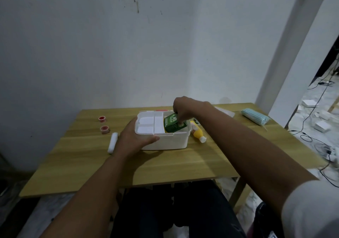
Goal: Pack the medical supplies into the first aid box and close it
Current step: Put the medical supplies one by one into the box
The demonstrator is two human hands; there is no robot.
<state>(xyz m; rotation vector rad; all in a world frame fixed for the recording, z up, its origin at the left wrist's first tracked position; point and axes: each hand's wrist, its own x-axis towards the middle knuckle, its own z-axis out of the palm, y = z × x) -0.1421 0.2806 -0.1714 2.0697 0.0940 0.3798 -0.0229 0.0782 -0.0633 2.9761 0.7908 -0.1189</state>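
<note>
At a wooden worktop (183, 160) set against a pale wall, a person lowers a green carton (174, 124) into the open right side of the white first aid box (165, 142). The right hand (183, 107) reaches in from above, its grip clamped on the carton's upper end, and the carton stands tilted, partly below the rim. The left hand (135, 138) steadies the box at its near-left corner, thumb along the rim beside the white divided tray (148, 124), grip closed on the box wall. To seat the carton well, it likely wants laying flat so the lid can later shut, with the left hand holding the box firm. Yet to be packed: a yellow bottle (197, 131) lying just beside the box's right wall, a white roll (112, 143) and two small red-topped pots (103, 124) to the left, and a blue stack of face masks (255, 116) well apart at far right.
</note>
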